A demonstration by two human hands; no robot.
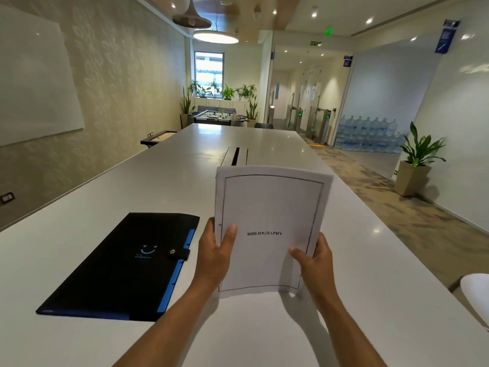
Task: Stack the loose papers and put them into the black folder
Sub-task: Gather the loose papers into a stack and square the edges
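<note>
I hold a stack of white papers upright, its lower edge resting on or just above the white table. The top sheet has a thin black border and the word BIBLIOGRAPHY. My left hand grips the stack's left edge, thumb on the front. On the lower right edge sits my right hand, thumb also on the front. The black folder lies flat on the table to the left of the papers, closed with a snap strap, with blue tabs along its right side and a blue smiley logo.
A cable slot is set into the table beyond the papers. A white chair stands at the right table edge. A potted plant and stacked water bottles are on the floor at right.
</note>
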